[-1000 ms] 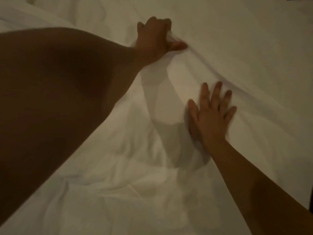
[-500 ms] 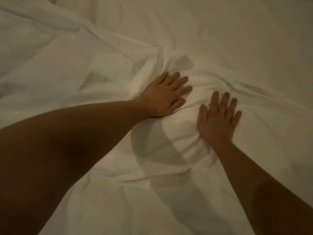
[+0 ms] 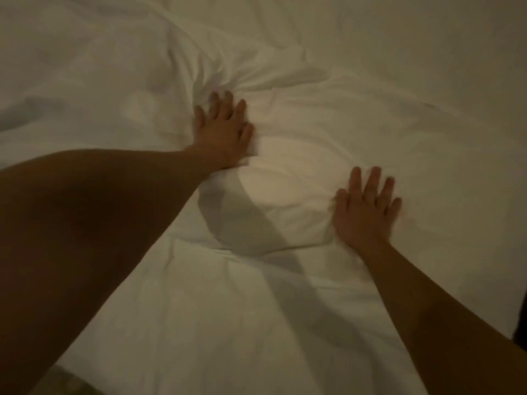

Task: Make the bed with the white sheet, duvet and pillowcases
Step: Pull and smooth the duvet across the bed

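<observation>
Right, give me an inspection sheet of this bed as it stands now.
Surface: white bedding fills the view; no bare mattress visible.
Job's things: the white duvet or sheet, which one cannot be told, is rumpled, with folds bunched beyond the left hand and a puffed mound between the hands. No pillowcases seen.
Clutter: nothing seen.
Grippers: left hand flat, fingers straight, presses the fabric; right hand flat, fingers spread, presses it too.
Cables: nothing seen.
Surroundings: dim light; dark sliver at right edge, patterned patch at bottom left, both unidentifiable.
</observation>
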